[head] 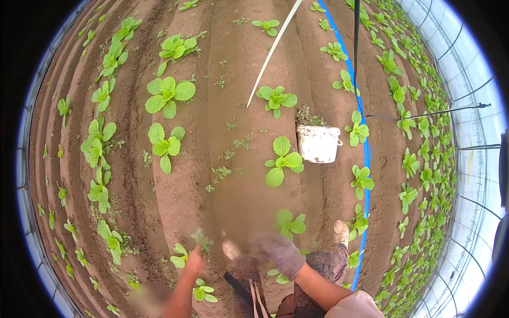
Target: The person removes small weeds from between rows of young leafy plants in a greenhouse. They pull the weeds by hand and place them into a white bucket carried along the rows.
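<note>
My bare left hand (195, 260) is low in the picture, left of my feet, with its fingers closed around a small green weed (202, 240). A leafy vegetable seedling (179, 256) grows just left of that hand. My right hand (281, 253) wears a pale, soiled glove and hovers in front of my legs. Its fingertips are lost in a blurred patch, so whether they hold anything cannot be told. Close above the right hand stands another seedling (290, 223), and leaves of one more (280, 276) show beneath it.
A dirty white bucket (319, 145) with pulled weeds (308, 117) stands in the furrow ahead right. A blue hose (366, 159) runs along the right seedling row. A black hanging line (356, 51) and a white strip (273, 51) cross the view. Seedling rows fill both sides.
</note>
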Demonstrator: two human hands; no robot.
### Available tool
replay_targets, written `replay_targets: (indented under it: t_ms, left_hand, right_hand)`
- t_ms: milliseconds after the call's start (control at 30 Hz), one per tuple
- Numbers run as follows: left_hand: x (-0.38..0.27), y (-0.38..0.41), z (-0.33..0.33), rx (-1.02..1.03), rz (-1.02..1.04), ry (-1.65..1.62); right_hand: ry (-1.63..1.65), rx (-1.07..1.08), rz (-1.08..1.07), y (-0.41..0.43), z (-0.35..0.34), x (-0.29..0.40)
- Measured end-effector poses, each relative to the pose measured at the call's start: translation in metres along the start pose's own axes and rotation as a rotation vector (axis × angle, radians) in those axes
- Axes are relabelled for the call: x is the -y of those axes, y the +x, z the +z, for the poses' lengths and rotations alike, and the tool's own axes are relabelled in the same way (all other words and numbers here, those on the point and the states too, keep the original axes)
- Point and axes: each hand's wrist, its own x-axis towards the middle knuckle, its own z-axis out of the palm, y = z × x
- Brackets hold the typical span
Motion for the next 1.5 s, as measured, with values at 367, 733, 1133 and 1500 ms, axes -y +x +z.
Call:
replay_targets:
  t_ms: [367,733,1133,1500]
  left_hand:
    - [-0.252,0.152,0.088,0.094,0.068,-0.052]
    - [-0.376,0.214,0.136,0.078,0.076,-0.171]
    - [-0.499,0.326,0.194,-0.058,0.650,0.338]
    - [-0.516,0.365,0.248,-0.185,0.816,0.485]
  right_hand:
    - [-1.412,-0.719,-0.524,0.162,-0.316,0.194]
    - [-2.081,-0.467,-0.395,0.248,-0.374,0.288]
    - [-1.196,-0.701,-0.796,0.164,-0.424,0.142]
    - [0.153,-1.281,-0.283,0.219,-0.447,0.078]
